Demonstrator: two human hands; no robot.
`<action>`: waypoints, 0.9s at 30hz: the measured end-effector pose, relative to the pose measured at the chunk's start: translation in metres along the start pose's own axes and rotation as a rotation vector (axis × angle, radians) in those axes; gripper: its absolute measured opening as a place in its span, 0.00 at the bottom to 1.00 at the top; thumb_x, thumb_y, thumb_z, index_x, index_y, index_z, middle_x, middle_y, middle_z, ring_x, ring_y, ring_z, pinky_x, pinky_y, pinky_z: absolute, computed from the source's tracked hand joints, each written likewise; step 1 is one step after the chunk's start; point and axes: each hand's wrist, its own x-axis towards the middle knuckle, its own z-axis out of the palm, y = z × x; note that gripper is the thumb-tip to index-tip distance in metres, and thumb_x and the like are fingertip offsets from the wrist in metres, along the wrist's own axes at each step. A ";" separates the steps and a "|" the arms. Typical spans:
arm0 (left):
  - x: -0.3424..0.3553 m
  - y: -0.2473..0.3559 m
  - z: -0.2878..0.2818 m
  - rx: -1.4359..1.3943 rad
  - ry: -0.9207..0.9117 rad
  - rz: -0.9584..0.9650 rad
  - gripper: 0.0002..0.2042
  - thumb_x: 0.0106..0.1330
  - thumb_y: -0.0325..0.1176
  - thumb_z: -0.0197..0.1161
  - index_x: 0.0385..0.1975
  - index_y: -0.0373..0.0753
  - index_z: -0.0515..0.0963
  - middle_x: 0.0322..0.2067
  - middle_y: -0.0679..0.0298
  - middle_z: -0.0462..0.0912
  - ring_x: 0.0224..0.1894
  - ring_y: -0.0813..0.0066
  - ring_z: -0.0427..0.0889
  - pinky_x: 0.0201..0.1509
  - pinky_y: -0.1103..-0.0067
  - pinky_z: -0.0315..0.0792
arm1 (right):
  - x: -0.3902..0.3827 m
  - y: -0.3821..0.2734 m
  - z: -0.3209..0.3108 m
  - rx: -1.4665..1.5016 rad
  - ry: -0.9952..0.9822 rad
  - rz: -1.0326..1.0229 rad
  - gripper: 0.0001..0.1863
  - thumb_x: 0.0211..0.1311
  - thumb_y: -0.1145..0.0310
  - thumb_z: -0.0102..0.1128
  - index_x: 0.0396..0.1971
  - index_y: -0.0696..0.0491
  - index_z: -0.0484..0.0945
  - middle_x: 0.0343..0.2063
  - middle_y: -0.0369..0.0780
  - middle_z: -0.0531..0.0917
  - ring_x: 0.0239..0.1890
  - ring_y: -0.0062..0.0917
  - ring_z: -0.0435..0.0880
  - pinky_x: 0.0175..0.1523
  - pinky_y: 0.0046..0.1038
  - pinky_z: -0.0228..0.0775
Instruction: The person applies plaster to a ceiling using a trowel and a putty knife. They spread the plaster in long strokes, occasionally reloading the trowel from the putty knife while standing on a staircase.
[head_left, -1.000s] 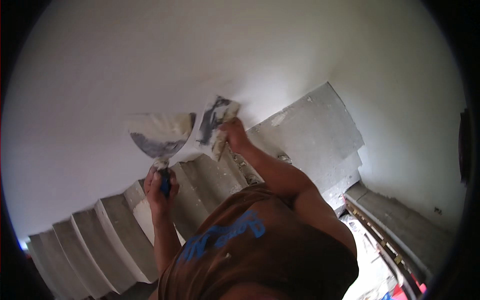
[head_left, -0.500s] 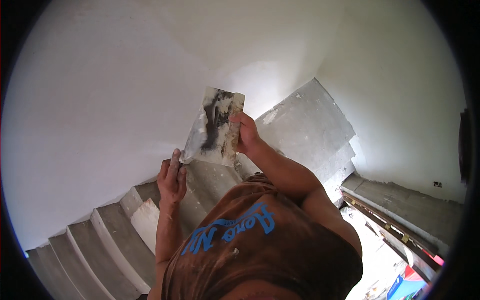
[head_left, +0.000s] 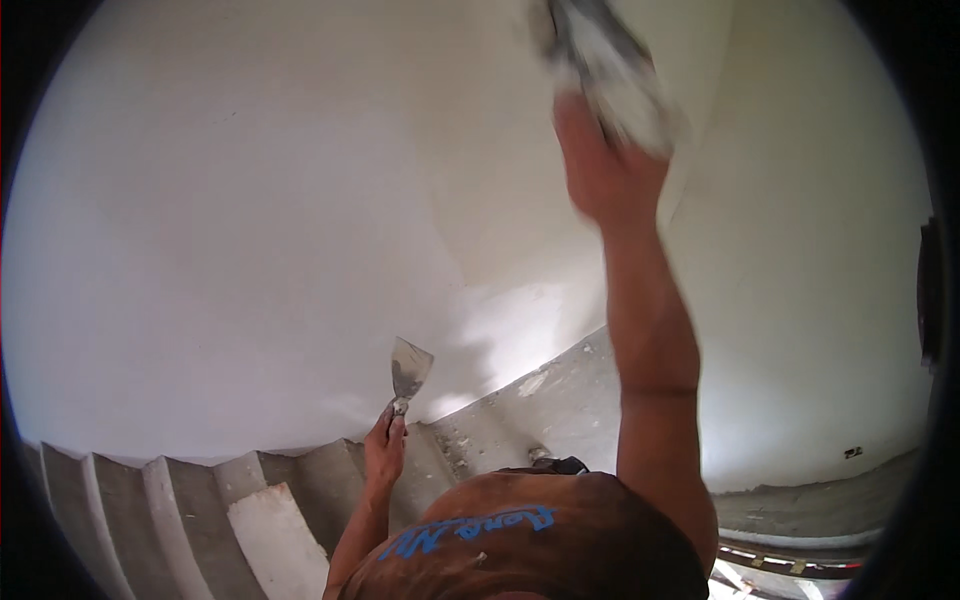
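My right hand [head_left: 600,165] is raised high against the white wall [head_left: 250,220], gripping a wide plastering blade [head_left: 605,60] smeared with white filler; both are blurred by motion. My left hand [head_left: 385,450] is low, near my chest, holding a small putty knife [head_left: 408,370] by its handle with the metal blade pointing up. My brown shirt [head_left: 530,545] fills the bottom middle of the view.
Bare grey concrete stairs [head_left: 200,510] curve along the foot of the wall at lower left, with a landing [head_left: 560,400] behind my right arm. At the lower right a concrete ledge [head_left: 820,510] runs along the wall's base.
My right hand has swung up from chest height to high on the wall with the wide blade. The left hand stays low, and its small knife now stands apart from the blade.
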 end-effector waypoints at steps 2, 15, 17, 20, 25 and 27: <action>0.003 0.028 0.008 -0.842 -0.158 -0.757 0.17 0.73 0.40 0.54 0.55 0.37 0.73 0.29 0.60 0.79 0.21 0.76 0.74 0.19 0.80 0.68 | 0.078 -0.031 0.028 -0.478 -0.130 -0.332 0.25 0.55 0.77 0.62 0.56 0.53 0.74 0.51 0.40 0.78 0.51 0.28 0.78 0.54 0.31 0.72; 0.034 0.059 0.037 -1.410 -0.314 -0.851 0.09 0.74 0.41 0.50 0.37 0.42 0.67 0.25 0.61 0.75 0.14 0.81 0.65 0.12 0.86 0.56 | 0.005 0.074 0.084 -0.823 -0.151 -0.344 0.30 0.44 0.75 0.62 0.53 0.46 0.79 0.51 0.43 0.80 0.49 0.42 0.80 0.50 0.38 0.78; 0.034 0.060 0.036 -1.380 -0.329 -0.848 0.09 0.75 0.41 0.50 0.38 0.42 0.67 0.25 0.62 0.75 0.14 0.81 0.65 0.12 0.87 0.56 | -0.051 0.082 0.077 -0.863 -0.214 -0.272 0.31 0.46 0.75 0.61 0.57 0.46 0.77 0.56 0.43 0.77 0.52 0.43 0.78 0.54 0.40 0.77; 0.034 0.046 0.035 -1.366 -0.359 -0.814 0.10 0.74 0.43 0.51 0.39 0.44 0.67 0.25 0.63 0.76 0.15 0.82 0.66 0.12 0.87 0.57 | -0.148 0.075 0.094 -0.760 -0.323 -0.172 0.30 0.48 0.75 0.59 0.57 0.50 0.76 0.55 0.44 0.77 0.52 0.44 0.78 0.57 0.41 0.75; 0.034 0.052 0.017 -1.316 -0.349 -0.784 0.09 0.73 0.42 0.51 0.39 0.44 0.68 0.24 0.64 0.75 0.15 0.82 0.66 0.12 0.86 0.57 | -0.157 0.039 0.074 -0.674 -0.558 -0.190 0.27 0.50 0.74 0.58 0.55 0.50 0.77 0.55 0.43 0.78 0.54 0.41 0.79 0.59 0.41 0.72; 0.027 0.063 0.010 -1.258 -0.286 -0.769 0.08 0.75 0.40 0.49 0.40 0.43 0.68 0.24 0.62 0.75 0.14 0.80 0.66 0.12 0.85 0.57 | -0.086 0.027 0.043 -0.668 -0.459 -0.178 0.25 0.52 0.75 0.57 0.54 0.50 0.78 0.55 0.41 0.79 0.55 0.37 0.79 0.60 0.41 0.72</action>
